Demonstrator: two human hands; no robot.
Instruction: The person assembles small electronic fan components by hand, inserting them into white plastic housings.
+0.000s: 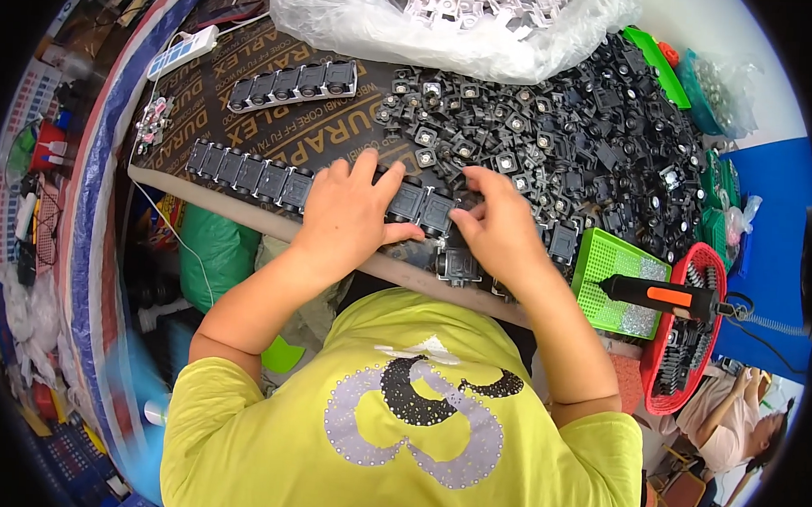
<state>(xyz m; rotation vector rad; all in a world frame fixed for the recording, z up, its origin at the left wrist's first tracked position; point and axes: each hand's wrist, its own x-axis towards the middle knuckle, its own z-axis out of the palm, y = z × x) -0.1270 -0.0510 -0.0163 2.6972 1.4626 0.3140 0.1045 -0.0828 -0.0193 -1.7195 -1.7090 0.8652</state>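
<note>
A row of small black plastic parts with wheels (264, 179), like toy car bases, runs along the near edge of the table. Over the middle of this row lies my left hand (345, 211), its fingers spread and its thumb stretched out to the right. At the row's right end my right hand (501, 225) curls its thumb and index finger around a black part, most of which is hidden by the fingers. One more black wheeled part (459, 266) sits just below, near the table edge. A shorter row of such parts (296, 84) lies farther back on the left.
A large heap of black parts (598, 144) covers the right side. Behind it stands a clear plastic bag (342, 28) of white pieces. A green tray (593, 269) of small metal bits, an electric screwdriver (659, 296) and a red basket (656, 392) are at right. Another person (718, 412) sits beyond.
</note>
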